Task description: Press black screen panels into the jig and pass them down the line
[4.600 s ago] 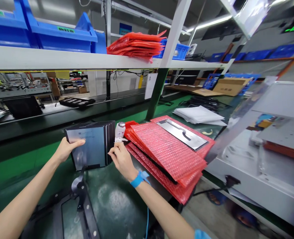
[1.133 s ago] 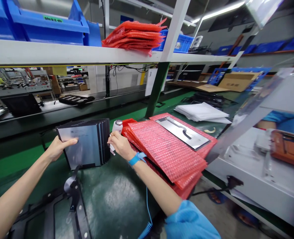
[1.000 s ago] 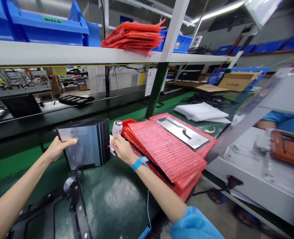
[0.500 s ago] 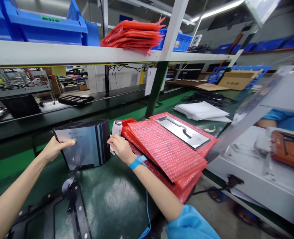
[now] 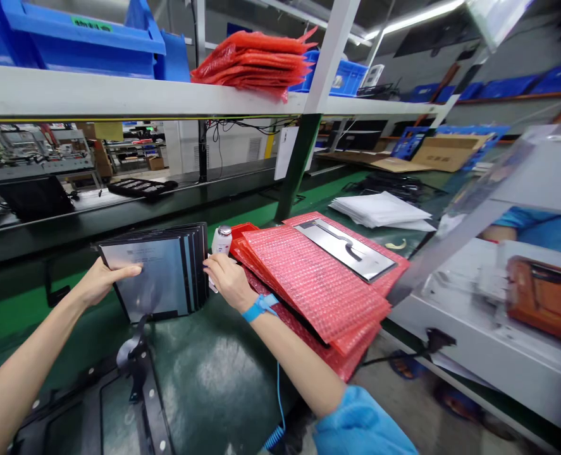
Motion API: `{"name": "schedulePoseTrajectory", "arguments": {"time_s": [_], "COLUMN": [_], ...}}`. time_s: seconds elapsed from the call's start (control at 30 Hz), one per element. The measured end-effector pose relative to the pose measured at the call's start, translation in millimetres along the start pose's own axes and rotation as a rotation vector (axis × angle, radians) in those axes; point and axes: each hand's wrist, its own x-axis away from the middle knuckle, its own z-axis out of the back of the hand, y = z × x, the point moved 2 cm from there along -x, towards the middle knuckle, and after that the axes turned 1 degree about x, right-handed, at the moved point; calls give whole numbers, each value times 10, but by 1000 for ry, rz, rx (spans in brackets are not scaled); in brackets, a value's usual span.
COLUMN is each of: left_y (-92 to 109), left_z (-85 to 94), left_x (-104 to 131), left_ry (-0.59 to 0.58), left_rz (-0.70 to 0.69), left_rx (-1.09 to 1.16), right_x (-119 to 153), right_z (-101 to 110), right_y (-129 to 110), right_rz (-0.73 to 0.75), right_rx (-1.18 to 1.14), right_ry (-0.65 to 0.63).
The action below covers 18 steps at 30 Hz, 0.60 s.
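Note:
A stack of flat screen panels [image 5: 152,275] stands upright on the green bench, its panels slightly fanned at the right side. My left hand [image 5: 100,281] grips the stack's left edge, thumb lying across the front panel and fingers hidden behind. At the opposite edge, my right hand [image 5: 228,278] has its fingers bent together against the panels' right side; the fingertips are partly hidden. A blue wrist strap [image 5: 260,307] with a coiled cord is on my right wrist. Just behind that hand stands a white bottle with a metal top [image 5: 222,240].
Red bubble-wrap bags [image 5: 308,278] are piled on the right, with a silver-backed panel [image 5: 346,248] on top. A black frame fixture [image 5: 95,404] lies in front at left. White sheets [image 5: 382,210] sit behind. An overhead shelf [image 5: 119,95] crosses above; a co-worker's blue sleeve [image 5: 541,230] shows right.
The whole view has shifted slightly, with things appearing a little further left and up. Both hands keep their places on the panel stack.

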Motion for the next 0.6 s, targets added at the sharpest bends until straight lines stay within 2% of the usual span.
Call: {"name": "schedulePoseTrajectory", "arguments": {"time_s": [0.23, 0.47, 0.6], "left_y": [5, -12, -18], "left_z": [-5, -37, -30], "left_x": [1, 17, 15], "left_ry": [2, 30, 32], "left_rz": [-1, 2, 9], "left_rx": [-11, -8, -5], "right_x": [-114, 182, 118], "right_z": [-11, 191, 195], "right_y": [20, 16, 92], "right_rz": [46, 118, 84], "right_rx": [77, 22, -13], "right_ry": [-76, -115, -95]}}
